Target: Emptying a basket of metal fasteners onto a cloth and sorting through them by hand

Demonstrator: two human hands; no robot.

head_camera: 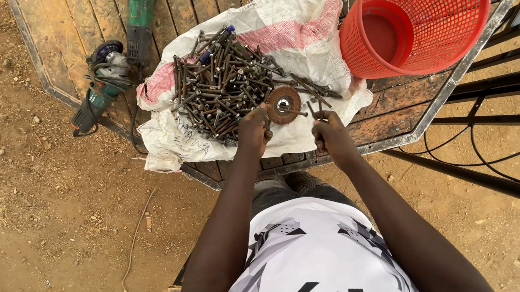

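- I see a heap of dark, rusty bolts (223, 82) lying criss-cross on a white and pink woven sack (301, 35) spread over the wooden table.
- A rusty round grinding disc (283, 104) lies flat at the heap's near edge.
- A few bolts (316, 109) stand upright in my right fist.

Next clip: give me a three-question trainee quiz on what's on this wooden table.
1. True or false: the red basket lies on its side.
2. What round thing lies between the hands by the bolt pile? A) abrasive disc B) tape roll C) plate
3. Which hand grips a few bolts clear of the pile?

Key: 1 true. 2 A, the abrasive disc. 3 the right hand; the left hand is at the pile's edge.
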